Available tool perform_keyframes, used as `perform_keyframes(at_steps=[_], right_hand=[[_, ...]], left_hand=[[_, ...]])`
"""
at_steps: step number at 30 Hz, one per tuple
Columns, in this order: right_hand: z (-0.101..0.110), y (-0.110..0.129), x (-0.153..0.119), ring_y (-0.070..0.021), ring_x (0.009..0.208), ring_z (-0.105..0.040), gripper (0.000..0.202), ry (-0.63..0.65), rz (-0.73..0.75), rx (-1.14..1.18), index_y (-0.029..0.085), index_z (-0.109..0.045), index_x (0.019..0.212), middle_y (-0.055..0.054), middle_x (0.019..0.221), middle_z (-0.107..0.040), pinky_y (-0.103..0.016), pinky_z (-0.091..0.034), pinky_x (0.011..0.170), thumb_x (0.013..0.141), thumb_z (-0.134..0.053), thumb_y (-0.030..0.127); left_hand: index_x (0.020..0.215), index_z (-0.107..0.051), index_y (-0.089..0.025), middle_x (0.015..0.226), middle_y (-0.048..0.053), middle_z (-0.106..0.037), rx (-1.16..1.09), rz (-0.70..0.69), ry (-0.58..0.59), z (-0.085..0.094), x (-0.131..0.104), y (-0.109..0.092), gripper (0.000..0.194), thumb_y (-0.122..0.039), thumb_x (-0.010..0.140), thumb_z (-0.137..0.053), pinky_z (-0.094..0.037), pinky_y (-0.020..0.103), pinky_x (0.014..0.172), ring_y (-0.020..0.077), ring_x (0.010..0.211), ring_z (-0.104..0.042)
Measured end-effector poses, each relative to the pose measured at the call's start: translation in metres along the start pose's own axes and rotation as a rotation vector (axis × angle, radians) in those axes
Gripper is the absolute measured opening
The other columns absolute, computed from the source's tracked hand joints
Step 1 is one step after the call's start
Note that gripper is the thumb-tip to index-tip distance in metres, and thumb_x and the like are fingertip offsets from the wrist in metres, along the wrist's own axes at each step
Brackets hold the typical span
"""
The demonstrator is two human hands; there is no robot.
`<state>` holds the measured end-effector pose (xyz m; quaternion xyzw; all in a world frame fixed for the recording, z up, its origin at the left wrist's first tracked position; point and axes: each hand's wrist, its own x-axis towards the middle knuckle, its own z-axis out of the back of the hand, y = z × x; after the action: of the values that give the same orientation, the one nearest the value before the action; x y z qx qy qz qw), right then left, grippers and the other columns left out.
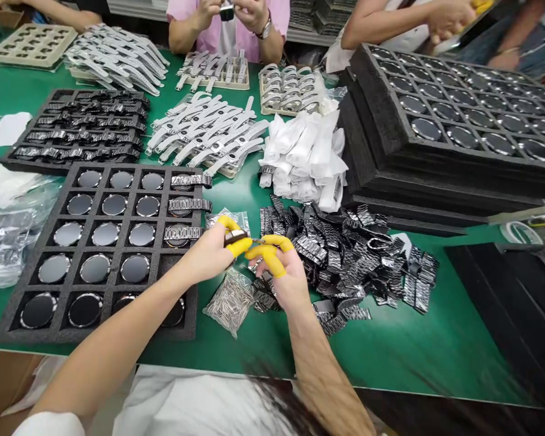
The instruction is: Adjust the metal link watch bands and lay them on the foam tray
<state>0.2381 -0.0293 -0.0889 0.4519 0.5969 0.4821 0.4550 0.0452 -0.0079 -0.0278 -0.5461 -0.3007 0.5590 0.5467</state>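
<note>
My left hand [215, 249], with yellow finger cots, pinches a round watch case [235, 237] held edge-on. My right hand [285, 266], also in yellow finger cots, is closed at the watch's right side. Its fingertips grip a thin metallic piece [257, 241], too small to name surely. Dark links of a watch band [266, 292] show below the right hand; whether it holds them I cannot tell. Under the hands lies a clear bag of small metal pins [231, 301]. Another clear bag [229, 221] lies partly hidden behind the left hand.
A foam tray [162, 242] of round watches stands left, some with black bands. A heap of black link bands [340, 248] lies right. Stacked foam trays [381, 151], white wrapped pieces [306, 154] and white straps [209, 130] stand farther back. A co-worker in pink [188, 30] sits opposite.
</note>
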Motion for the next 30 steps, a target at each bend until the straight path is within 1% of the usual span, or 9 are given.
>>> perform_keyframes(at_steps=[3, 6, 8, 11, 17, 20, 24, 27, 30], right_hand=[[0.009, 0.001, -0.001, -0.0237, 0.095, -0.063, 0.011, 0.143, 0.108, -0.672, 0.023, -0.065, 0.104, -0.007, 0.101, -0.069, -0.035, -0.051, 0.080, 0.098, -0.062, 0.031], [0.004, 0.006, -0.004, -0.0299, 0.109, -0.057, 0.012, 0.293, 0.152, -1.302, 0.019, -0.068, 0.101, -0.012, 0.107, -0.067, -0.039, -0.048, 0.089, 0.095, -0.058, 0.016], [-0.005, 0.009, -0.006, -0.0319, 0.108, -0.056, 0.015, 0.334, 0.126, -1.557, 0.016, -0.069, 0.103, -0.015, 0.108, -0.067, -0.040, -0.046, 0.087, 0.094, -0.058, 0.013], [-0.020, 0.011, -0.004, -0.0332, 0.108, -0.056, 0.019, 0.367, 0.086, -1.735, 0.014, -0.070, 0.107, -0.018, 0.111, -0.067, -0.041, -0.042, 0.083, 0.094, -0.056, 0.012], [-0.033, 0.011, 0.010, -0.0338, 0.106, -0.058, 0.021, 0.435, 0.116, -1.822, 0.012, -0.073, 0.101, -0.020, 0.105, -0.070, -0.043, -0.039, 0.085, 0.095, -0.053, 0.010], [-0.031, 0.012, 0.018, -0.0334, 0.103, -0.059, 0.018, 0.524, 0.153, -1.819, 0.011, -0.073, 0.097, -0.019, 0.100, -0.071, -0.043, -0.039, 0.085, 0.092, -0.056, 0.010], [-0.023, 0.012, 0.026, -0.0315, 0.102, -0.061, 0.014, 0.594, 0.226, -1.755, 0.013, -0.072, 0.091, -0.016, 0.097, -0.070, -0.042, -0.042, 0.086, 0.089, -0.058, 0.011], [-0.009, 0.006, 0.032, -0.0261, 0.094, -0.062, 0.008, 0.553, 0.268, -1.427, 0.017, -0.066, 0.083, -0.010, 0.092, -0.069, -0.038, -0.047, 0.083, 0.084, -0.062, 0.011], [0.006, -0.001, 0.034, -0.0178, 0.077, -0.062, 0.010, 0.356, 0.308, -0.895, 0.020, -0.062, 0.086, -0.002, 0.084, -0.066, -0.031, -0.051, 0.072, 0.083, -0.062, 0.010]], left_hand=[[0.101, -0.058, -0.018, 0.088, 0.001, -0.070, -0.264, 0.050, -0.126, 0.004, 0.004, -0.006, 0.025, -0.033, 0.087, -0.073, -0.041, 0.023, 0.061, 0.0104, 0.065, -0.055], [0.098, -0.061, -0.017, 0.087, 0.001, -0.071, -0.430, 0.028, -0.159, 0.004, 0.007, -0.006, 0.028, -0.035, 0.084, -0.077, -0.040, 0.022, 0.062, 0.0074, 0.060, -0.050], [0.095, -0.063, -0.016, 0.085, 0.001, -0.070, -0.486, 0.032, -0.147, 0.002, 0.008, -0.005, 0.029, -0.036, 0.082, -0.079, -0.040, 0.022, 0.061, 0.0064, 0.058, -0.047], [0.091, -0.064, -0.015, 0.082, 0.001, -0.070, -0.534, 0.034, -0.130, 0.001, 0.007, -0.004, 0.023, -0.031, 0.084, -0.078, -0.041, 0.021, 0.062, 0.0059, 0.057, -0.047], [0.089, -0.065, -0.013, 0.075, -0.001, -0.067, -0.595, 0.075, -0.096, 0.004, 0.004, -0.009, 0.013, -0.024, 0.088, -0.073, -0.030, 0.021, 0.051, 0.0027, 0.047, -0.036], [0.088, -0.065, -0.013, 0.076, 0.000, -0.068, -0.639, 0.115, -0.078, 0.004, 0.004, -0.010, 0.012, -0.023, 0.087, -0.072, -0.020, 0.021, 0.045, 0.0018, 0.045, -0.034], [0.080, -0.063, -0.013, 0.063, -0.004, -0.057, -0.628, 0.129, -0.050, 0.003, 0.004, -0.009, 0.015, -0.023, 0.085, -0.073, -0.018, 0.020, 0.045, 0.0024, 0.045, -0.034], [0.083, -0.065, -0.014, 0.060, -0.007, -0.050, -0.596, 0.128, -0.046, 0.004, 0.003, -0.008, 0.015, -0.023, 0.083, -0.076, -0.022, 0.020, 0.046, 0.0033, 0.047, -0.034], [0.101, -0.071, -0.014, 0.074, -0.003, -0.063, -0.524, 0.080, -0.032, 0.002, 0.003, -0.008, 0.022, -0.024, 0.082, -0.077, -0.040, 0.021, 0.058, 0.0073, 0.061, -0.052]])
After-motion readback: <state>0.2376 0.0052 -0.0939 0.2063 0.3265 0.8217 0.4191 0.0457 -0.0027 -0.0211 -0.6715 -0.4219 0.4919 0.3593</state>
